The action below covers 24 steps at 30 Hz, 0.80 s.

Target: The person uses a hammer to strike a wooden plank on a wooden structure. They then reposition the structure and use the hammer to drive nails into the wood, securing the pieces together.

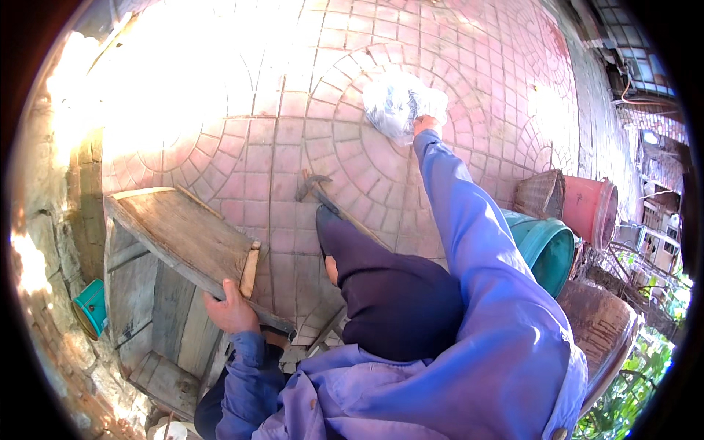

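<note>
My left hand (232,312) is closed on the front edge of a weathered wooden box (176,224), which has plank sides and a pale batten at its right end. My right arm reaches forward, and that hand (427,126) grips the near side of a crinkled clear plastic bag (392,103) on the pink paving; its contents are unclear. A claw hammer (312,187) lies between the box and my dark-trousered knee (381,301), its handle partly hidden by the knee.
Along the right stand a woven basket (535,196), a pink bucket (587,209), a teal bucket (546,257) and a brown object (598,330), with plants behind. A small teal container (89,306) sits by the rough wall (40,293) at left. Pink paving (337,59) stretches ahead.
</note>
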Each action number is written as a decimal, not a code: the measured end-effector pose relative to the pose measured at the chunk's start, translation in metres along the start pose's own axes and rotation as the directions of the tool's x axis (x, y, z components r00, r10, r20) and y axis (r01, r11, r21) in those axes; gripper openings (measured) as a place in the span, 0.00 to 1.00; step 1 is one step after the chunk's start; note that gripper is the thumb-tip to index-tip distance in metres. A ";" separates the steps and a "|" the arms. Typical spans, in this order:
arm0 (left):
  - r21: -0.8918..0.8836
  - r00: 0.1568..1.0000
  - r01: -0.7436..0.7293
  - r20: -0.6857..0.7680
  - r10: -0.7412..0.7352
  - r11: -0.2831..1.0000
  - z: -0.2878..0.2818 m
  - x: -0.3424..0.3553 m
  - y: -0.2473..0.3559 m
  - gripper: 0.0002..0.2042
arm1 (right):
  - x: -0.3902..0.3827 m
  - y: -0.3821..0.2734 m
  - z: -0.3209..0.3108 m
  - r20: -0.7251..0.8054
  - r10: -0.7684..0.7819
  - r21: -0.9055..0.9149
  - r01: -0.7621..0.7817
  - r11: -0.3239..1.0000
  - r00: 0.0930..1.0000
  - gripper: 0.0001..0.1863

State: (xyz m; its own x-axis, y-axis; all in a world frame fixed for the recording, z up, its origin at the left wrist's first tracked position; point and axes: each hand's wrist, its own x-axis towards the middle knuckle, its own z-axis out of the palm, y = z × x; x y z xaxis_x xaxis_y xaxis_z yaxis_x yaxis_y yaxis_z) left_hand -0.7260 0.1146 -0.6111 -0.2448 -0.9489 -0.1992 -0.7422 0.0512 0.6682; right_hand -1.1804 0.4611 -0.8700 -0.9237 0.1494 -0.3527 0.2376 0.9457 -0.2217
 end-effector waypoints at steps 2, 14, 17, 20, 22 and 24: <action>0.024 1.000 -0.030 -0.004 0.030 0.999 0.000 0.001 0.004 0.18 | 0.019 -0.008 0.011 0.051 0.085 -0.201 -0.073 0.977 0.995 0.18; 0.100 0.995 -0.091 0.046 0.086 0.991 -0.014 0.002 -0.003 0.12 | 0.063 0.005 0.014 0.111 0.027 -0.242 0.000 0.970 0.993 0.33; -0.034 0.980 -0.126 0.150 0.130 0.991 -0.033 0.004 -0.009 0.14 | 0.003 -0.021 -0.027 -0.051 0.109 0.556 -0.062 0.829 0.993 0.17; -0.109 0.926 0.038 0.378 0.006 0.993 -0.052 0.011 -0.011 0.16 | -0.090 -0.075 -0.072 -0.145 -0.283 0.782 0.285 0.555 0.948 0.15; -0.217 0.884 0.169 0.465 -0.051 0.961 -0.057 0.015 -0.011 0.16 | -0.164 -0.116 -0.100 -0.033 -0.550 0.810 0.344 0.474 0.835 0.13; -0.252 0.876 0.166 0.482 -0.025 0.954 -0.059 0.022 -0.011 0.16 | -0.236 -0.161 -0.123 0.180 -0.746 0.842 0.291 0.454 0.641 0.09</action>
State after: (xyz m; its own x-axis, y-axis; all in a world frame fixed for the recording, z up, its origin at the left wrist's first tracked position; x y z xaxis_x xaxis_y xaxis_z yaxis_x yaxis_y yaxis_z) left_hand -0.6864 0.0745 -0.5808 -0.4968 -0.6821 -0.5366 -0.5912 -0.1866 0.7846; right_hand -1.0381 0.3087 -0.6391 -0.7155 -0.6614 -0.2248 0.0924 0.2294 -0.9689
